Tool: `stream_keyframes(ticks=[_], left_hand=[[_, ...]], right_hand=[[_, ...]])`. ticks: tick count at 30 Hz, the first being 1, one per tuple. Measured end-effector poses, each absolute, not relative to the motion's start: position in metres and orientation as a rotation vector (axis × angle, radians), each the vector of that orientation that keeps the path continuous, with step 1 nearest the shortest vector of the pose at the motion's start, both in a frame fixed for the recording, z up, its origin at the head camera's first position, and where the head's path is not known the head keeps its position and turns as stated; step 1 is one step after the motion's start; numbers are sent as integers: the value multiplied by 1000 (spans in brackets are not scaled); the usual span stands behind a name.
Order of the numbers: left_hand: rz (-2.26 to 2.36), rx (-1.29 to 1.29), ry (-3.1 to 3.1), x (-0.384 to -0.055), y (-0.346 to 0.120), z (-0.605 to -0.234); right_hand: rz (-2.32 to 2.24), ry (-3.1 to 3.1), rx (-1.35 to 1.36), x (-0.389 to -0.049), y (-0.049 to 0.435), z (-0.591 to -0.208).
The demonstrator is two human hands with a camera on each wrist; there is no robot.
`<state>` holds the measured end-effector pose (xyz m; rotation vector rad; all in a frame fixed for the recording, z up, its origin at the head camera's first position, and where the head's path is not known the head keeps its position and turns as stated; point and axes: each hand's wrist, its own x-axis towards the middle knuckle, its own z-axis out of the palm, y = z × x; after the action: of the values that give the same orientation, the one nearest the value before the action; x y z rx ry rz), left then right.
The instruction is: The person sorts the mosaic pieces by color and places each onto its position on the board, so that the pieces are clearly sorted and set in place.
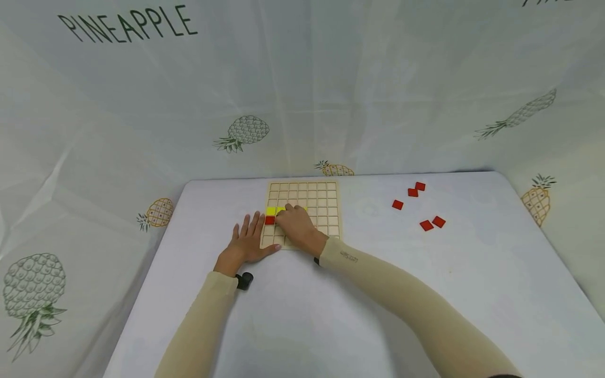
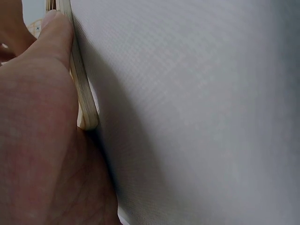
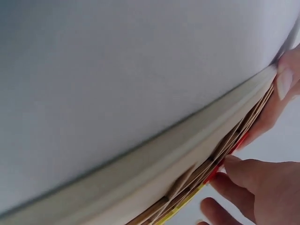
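A pale wooden grid board [image 1: 326,195] lies at the back of the table. My left hand [image 1: 246,245] rests flat at its near left corner, fingers spread along the side and thumb against the front edge. My right hand [image 1: 299,227] reaches over the left part of the board with curled fingers. In the right wrist view, its thumb and index finger pinch a red square tile [image 3: 213,174] at the grid. Left of that hand, one red tile [image 1: 270,220] sits in the first column, below a row of yellow tiles [image 1: 271,211] that my right hand partly covers.
Several loose red tiles [image 1: 426,226] lie scattered on the white table [image 1: 378,294] to the right of the board. A pineapple-print cloth [image 1: 293,84] hangs behind the table. A dark band [image 1: 244,281] is on my left wrist.
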<state>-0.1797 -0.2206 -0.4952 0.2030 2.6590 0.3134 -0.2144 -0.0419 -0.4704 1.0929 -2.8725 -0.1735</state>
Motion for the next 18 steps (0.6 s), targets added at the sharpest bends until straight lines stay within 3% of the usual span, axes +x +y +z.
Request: stream_keyframes(ticks=[18], left_hand=[[317,221,2708,-181,-224,-505]], right_hand=[[-79,-2805,1047,-184,-2,-466]])
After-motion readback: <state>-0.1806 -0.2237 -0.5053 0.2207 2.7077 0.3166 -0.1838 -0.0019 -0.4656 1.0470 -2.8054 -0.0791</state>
